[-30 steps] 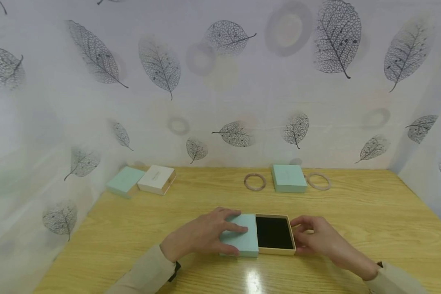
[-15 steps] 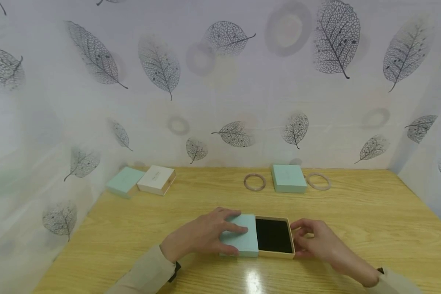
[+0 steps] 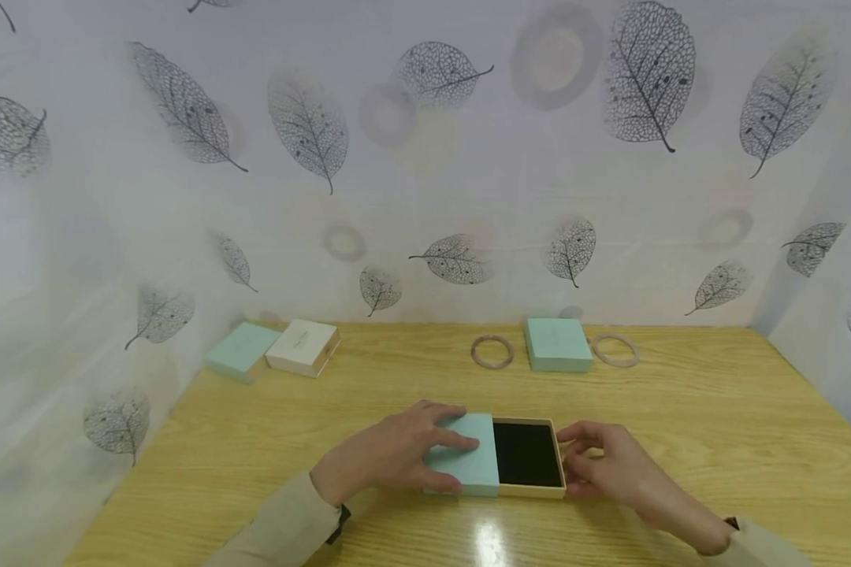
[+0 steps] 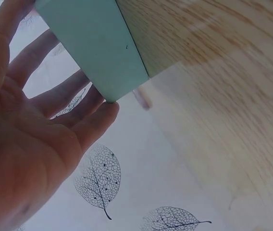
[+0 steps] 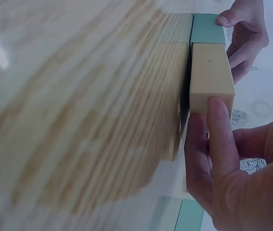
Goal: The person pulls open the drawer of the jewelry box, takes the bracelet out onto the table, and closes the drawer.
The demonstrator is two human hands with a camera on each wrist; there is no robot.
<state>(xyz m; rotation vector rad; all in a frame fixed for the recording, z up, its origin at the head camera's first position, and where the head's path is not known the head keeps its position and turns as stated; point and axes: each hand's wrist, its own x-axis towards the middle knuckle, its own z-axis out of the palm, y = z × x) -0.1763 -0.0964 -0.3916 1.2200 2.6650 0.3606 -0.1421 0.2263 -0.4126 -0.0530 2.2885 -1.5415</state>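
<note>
A mint-green drawer-style jewelry box (image 3: pixel 484 465) lies near the front of the table, its cream inner tray (image 3: pixel 533 491) partly out to the right with a black lining (image 3: pixel 528 455) showing. My left hand (image 3: pixel 397 453) holds the green sleeve, thumb at the front side, one finger lying across the top and others at the back edge. My right hand (image 3: pixel 620 468) touches the outer end of the tray with its fingertips. In the right wrist view, the thumb (image 5: pixel 222 139) presses on the cream end face, fingers beside it.
A purplish bangle (image 3: pixel 492 351), another mint-green box (image 3: pixel 558 344) and a pale bangle (image 3: pixel 615 350) stand in a row at the back. Toward the back left, a white box (image 3: pixel 302 346) touches a green box (image 3: pixel 243 350). Leaf-patterned curtain (image 3: pixel 425 189) encloses the table.
The tray has slid slightly left into the green sleeve, and my right hand has moved slightly with it. My left hand stays in place on the sleeve.
</note>
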